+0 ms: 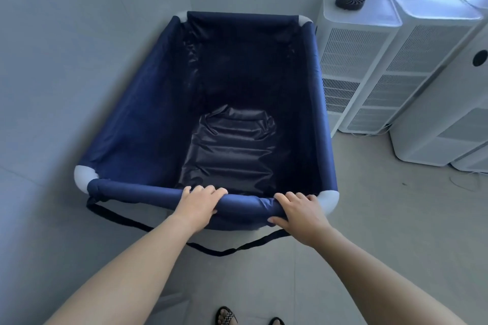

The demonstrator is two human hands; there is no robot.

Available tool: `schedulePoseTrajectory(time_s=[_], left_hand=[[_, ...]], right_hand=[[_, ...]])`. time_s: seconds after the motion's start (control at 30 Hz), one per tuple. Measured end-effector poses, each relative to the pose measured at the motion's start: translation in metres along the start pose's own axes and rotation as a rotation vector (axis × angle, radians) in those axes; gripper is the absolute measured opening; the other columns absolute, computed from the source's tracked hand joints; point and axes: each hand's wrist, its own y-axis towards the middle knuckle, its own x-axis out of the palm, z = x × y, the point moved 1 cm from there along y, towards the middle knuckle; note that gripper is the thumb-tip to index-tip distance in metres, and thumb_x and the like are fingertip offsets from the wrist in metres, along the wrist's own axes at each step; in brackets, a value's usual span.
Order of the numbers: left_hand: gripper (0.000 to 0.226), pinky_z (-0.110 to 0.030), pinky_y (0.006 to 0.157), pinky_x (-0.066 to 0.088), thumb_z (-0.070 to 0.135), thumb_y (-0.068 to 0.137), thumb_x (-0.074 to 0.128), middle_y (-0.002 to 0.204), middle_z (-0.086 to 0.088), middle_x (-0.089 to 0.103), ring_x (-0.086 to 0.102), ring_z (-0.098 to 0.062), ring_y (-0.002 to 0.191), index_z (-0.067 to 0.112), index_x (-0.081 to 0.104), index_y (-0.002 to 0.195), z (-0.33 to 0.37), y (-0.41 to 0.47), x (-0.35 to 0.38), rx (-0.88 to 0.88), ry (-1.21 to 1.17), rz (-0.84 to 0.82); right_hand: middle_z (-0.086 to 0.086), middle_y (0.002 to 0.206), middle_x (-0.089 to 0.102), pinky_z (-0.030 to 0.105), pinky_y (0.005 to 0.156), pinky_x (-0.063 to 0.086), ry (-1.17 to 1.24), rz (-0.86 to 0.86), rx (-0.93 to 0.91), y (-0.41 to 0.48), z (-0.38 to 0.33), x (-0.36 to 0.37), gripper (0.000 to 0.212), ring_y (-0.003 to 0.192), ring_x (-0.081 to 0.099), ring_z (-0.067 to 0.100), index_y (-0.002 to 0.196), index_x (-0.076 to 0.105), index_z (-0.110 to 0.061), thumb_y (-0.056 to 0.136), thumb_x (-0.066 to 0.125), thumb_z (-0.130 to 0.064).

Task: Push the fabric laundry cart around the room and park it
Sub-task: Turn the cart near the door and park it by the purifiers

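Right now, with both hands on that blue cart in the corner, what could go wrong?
1. The black strap hangs loose under the near rail, close to the person's feet; it might trip them or snag.
2. The cart sits near the white air purifiers; another push might knock them.
3. Both hands, left and right, grip right of centre, so it may veer.

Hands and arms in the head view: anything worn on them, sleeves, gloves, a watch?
Nothing worn shows. The left hand and right hand are bare, with no gloves, rings or watch visible. Both forearms are uncovered to the frame's edge; no sleeves appear.
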Motion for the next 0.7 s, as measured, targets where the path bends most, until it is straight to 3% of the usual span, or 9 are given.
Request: schedulePoseTrajectory(time_s=[0.17, 0.37, 0.7], left_hand=[[0.035, -0.041, 0.102, 0.032, 0.019, 0.095, 0.045, 0.122, 0.005, 0.052, 0.048, -0.022, 0.112, 0.028, 0.036, 0.128, 0.010, -0.003, -0.003, -0.078, 0.014, -0.034], [0.042, -0.044, 0.112, 0.027, 0.013, 0.093, 0.048, 0.121, 0.002, 0.052, 0.048, -0.022, 0.114, 0.027, 0.035, 0.130, 0.021, -0.009, -0.001, -0.155, 0.035, -0.057], [0.036, -0.035, 0.097, 0.035, 0.020, 0.093, 0.049, 0.114, 0.002, 0.055, 0.050, -0.021, 0.107, 0.029, 0.038, 0.127, 0.021, -0.027, 0.003, -0.117, 0.021, -0.066]], right_hand=[[0.000, 0.117, 0.056, 0.037, 0.091, 0.036, 0.061, -0.067, -0.045, -0.005, 0.005, -0.005, 0.051, 0.107, 0.052, 0.025, 0.133, 0.036, -0.027, 0.092, 0.038, -0.057], [0.003, 0.117, 0.056, 0.036, 0.093, 0.038, 0.082, -0.119, -0.100, -0.012, 0.014, -0.008, 0.044, 0.108, 0.052, 0.027, 0.128, 0.042, -0.022, 0.091, 0.049, -0.046], [0.003, 0.115, 0.057, 0.035, 0.089, 0.037, 0.023, -0.122, -0.088, -0.025, 0.008, 0.004, 0.042, 0.107, 0.053, 0.026, 0.121, 0.044, -0.019, 0.088, 0.056, -0.043]])
